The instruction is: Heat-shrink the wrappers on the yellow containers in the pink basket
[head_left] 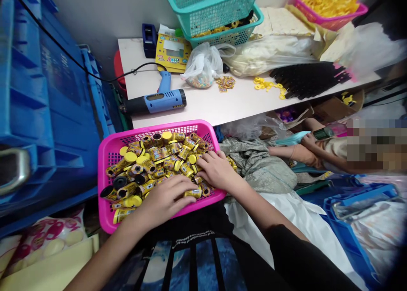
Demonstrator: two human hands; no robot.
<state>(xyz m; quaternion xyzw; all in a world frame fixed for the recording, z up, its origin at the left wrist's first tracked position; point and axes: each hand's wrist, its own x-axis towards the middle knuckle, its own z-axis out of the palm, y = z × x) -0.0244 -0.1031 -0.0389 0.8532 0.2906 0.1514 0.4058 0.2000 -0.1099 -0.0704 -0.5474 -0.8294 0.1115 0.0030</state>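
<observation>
A pink plastic basket (104,189) in front of me holds a heap of small cylindrical containers (159,153) with yellow or black ends and printed yellow labels. My left hand (168,200) lies over the near side of the heap. Its fingers are stretched out and the thumb is apart, close to a container with a yellow end (193,192). At the basket's right side, my right hand (216,169) rests on the containers with its fingers spread and slightly bent. Some fingertips dip among the pieces and are partly hidden. I see nothing gripped in either hand.
A blue heat gun (165,101) lies on the white table (203,109) beyond the basket. Behind it are a bag of small beads (203,68), teal baskets (216,20) and black strips (311,79). Blue crates (57,92) stand left. Another person (330,151) sits at right.
</observation>
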